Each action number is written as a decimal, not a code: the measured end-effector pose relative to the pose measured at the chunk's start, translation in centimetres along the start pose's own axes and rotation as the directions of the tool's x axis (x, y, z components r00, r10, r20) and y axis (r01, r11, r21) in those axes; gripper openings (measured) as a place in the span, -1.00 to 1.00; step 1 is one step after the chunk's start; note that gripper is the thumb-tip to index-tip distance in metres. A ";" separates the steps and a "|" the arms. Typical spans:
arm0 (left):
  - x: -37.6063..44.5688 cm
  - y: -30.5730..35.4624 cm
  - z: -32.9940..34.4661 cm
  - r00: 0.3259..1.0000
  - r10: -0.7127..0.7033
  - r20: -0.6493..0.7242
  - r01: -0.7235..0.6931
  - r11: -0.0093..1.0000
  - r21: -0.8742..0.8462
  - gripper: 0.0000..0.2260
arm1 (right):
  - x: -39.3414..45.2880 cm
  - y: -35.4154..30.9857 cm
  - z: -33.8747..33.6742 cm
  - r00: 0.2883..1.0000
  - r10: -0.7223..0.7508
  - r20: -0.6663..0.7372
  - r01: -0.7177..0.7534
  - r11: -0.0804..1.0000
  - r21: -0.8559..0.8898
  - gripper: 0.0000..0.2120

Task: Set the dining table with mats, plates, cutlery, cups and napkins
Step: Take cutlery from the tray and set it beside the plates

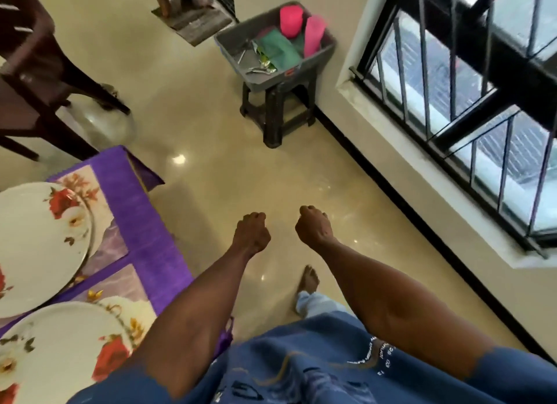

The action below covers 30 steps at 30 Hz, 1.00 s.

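Grey plastic tub (316, 46) on a dark stool (278, 111) sits well ahead of both hands, by the window wall — it holds two pink cups (291, 20), green napkins (278, 49) and loose cutlery (259, 69). The left hand (251, 233) and right hand (313, 227) hang over the bare floor, fingers curled into fists, holding nothing. Two flowered plates (39, 237) lie on mats (114, 243) on the purple-clothed table (150, 231), left of the left hand.

Left hand (251, 232) and right hand (313, 226), seemingly empty fists, held forward.
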<state>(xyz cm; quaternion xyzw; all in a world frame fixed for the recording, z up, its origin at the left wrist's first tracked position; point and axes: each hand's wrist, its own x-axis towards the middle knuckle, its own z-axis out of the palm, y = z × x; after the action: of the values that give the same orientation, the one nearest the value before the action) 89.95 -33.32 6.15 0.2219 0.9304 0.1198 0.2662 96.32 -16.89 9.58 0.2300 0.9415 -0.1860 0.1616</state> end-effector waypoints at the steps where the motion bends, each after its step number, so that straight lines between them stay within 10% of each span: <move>1: 1.2 1.6 -0.3 1.000 -0.018 0.005 0.018 1.000 -0.004 -0.64 | 1.4 1.3 -1.4 1.000 0.000 0.005 0.000 1.000 0.001 -0.77; 12: 12.5 7.3 -5.0 0.991 -0.129 -0.041 0.124 0.986 -0.109 -0.67 | 14.8 3.1 -9.7 0.994 -0.052 0.094 0.043 0.995 0.092 -0.77; 30: 41.7 -7.0 -27.5 1.000 -0.006 -0.014 0.006 1.000 -0.015 -0.64 | 44.3 -13.8 -16.1 0.991 0.124 0.047 -0.133 0.908 0.396 -0.77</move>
<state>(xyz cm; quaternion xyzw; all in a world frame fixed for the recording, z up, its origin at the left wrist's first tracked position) 40.76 -22.48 8.16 0.2165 0.9319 0.1274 0.2615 48.74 -4.88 10.29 0.3176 0.8650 -0.3651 0.1330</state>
